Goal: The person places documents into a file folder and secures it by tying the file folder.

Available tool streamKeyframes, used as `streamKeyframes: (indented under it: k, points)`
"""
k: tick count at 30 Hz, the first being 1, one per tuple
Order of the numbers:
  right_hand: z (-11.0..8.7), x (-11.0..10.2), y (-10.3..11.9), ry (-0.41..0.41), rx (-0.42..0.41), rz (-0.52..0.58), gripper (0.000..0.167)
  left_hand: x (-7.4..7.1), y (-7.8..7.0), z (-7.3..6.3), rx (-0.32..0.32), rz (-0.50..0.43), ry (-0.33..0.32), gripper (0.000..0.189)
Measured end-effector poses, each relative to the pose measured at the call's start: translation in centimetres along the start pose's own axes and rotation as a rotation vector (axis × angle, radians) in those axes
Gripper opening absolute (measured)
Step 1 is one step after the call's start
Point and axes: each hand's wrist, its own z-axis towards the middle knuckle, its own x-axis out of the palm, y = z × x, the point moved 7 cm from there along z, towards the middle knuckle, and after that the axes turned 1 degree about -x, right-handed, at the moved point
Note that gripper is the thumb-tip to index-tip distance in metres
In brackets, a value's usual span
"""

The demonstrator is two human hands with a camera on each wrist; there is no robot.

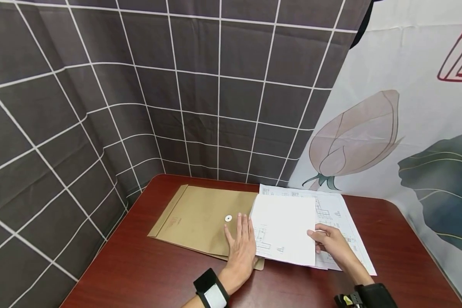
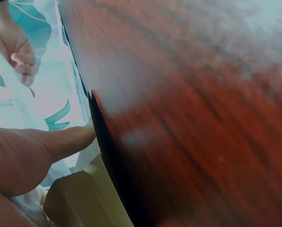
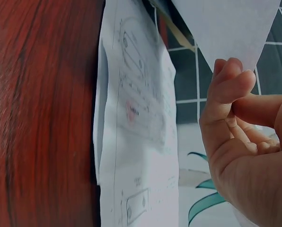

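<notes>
A brown kraft paper document envelope (image 1: 200, 209) lies on the table, with a white round button (image 1: 228, 218) on its face. My left hand (image 1: 241, 252) rests over its right part, fingers straight, beside the left edge of a folded-over sheet of paper (image 1: 285, 222). My right hand (image 1: 331, 244) pinches that sheet at its right edge. In the right wrist view, the paper's corner (image 3: 235, 38) is raised between thumb and fingers. Beneath it lie printed drawing sheets (image 1: 333, 214), partly covered. An envelope flap (image 2: 84, 198) shows beside the left thumb in the left wrist view.
The dark red wooden table (image 1: 138, 273) has rounded back corners. Behind it hangs a grey gridded curtain (image 1: 196, 94), with a white flower-print cloth (image 1: 369, 68) to the right. Each wrist wears a black strap.
</notes>
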Motion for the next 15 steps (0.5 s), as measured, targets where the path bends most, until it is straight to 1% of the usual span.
streamKeyframes:
  k: [7,12,15]
  points:
    - [0.9,1.6,0.8,0.007,-0.023,-0.020,0.029,-0.1,0.1,0.0,-0.004,0.008,0.002,0.114]
    - [1.3,3.0,1.7,0.039,-0.056,-0.002,0.029,-0.2,0.1,-0.1,0.012,0.004,-0.009,0.112]
    - [1.6,3.8,2.1,0.047,-0.065,0.011,0.027,-0.2,0.1,-0.1,0.008,0.004,-0.009,0.112]
